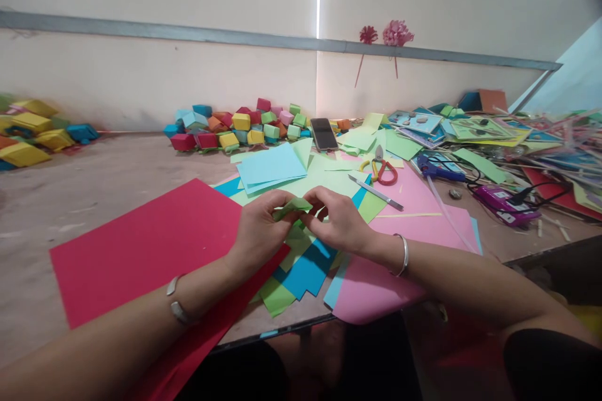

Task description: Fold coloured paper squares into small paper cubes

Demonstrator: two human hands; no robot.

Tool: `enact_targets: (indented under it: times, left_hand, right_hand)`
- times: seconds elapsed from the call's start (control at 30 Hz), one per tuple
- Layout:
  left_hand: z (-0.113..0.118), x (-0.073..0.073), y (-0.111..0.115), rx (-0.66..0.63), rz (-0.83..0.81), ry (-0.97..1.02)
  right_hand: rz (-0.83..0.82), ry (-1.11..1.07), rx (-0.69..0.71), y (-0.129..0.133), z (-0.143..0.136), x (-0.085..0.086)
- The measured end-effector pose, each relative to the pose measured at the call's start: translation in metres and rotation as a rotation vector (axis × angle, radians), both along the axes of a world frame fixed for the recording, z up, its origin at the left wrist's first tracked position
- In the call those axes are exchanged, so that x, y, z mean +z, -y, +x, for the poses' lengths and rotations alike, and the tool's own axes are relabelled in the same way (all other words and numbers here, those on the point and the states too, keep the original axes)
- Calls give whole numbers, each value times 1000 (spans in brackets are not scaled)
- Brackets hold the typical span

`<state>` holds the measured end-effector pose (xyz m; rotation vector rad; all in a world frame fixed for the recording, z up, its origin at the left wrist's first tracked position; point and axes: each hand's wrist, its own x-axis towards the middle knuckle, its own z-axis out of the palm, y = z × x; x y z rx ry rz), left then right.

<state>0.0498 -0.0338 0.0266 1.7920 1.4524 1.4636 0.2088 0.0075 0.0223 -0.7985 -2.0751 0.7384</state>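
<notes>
Between my two hands is a small folded piece of light green paper, held above the table's paper pile. My left hand pinches it from the left, thumb and fingers closed on its edge. From the right, my right hand has its bent fingertips pressed to the same piece. Beneath them lie blue paper pieces and green scraps. A large red sheet reaches under my left forearm, and pink sheets lie under my right. The underside of the green piece is hidden by my fingers.
Light blue sheets, a craft knife, scissors and a phone lie beyond my hands. Colourful paper boxes are heaped by the wall. Rightward are a blue glue gun and a purple power strip with cords.
</notes>
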Motion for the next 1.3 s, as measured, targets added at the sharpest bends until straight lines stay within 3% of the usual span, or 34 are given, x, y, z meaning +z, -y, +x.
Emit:
enact_targets:
  times: [0.13, 0.43, 0.63, 0.77, 0.87, 0.93, 1.3]
  left_hand:
    - [-4, -2, -3, -22, -26, -58]
    - [-6, -5, -8, -24, -122, -153]
    - [-6, 2, -9, 44, -268, 52]
    - [-9, 3, -13, 115, -306, 201]
    - [-9, 1, -13, 83, -341, 290]
    - [-8, -1, -11, 33, -338, 322]
    - [-4, 4, -7, -10, -239, 256]
  right_hand:
    - [-71, -10, -6, -1, 1, 2]
    - [-1, 101, 14, -5, 2, 0]
    - [58, 31, -5, -7, 3, 1]
    - [278, -19, 54, -6, 8, 3]
    - [528, 106, 167, -5, 10, 2]
    - [619, 214, 171, -6, 10, 0]
    - [588, 501, 17, -7, 6, -4]
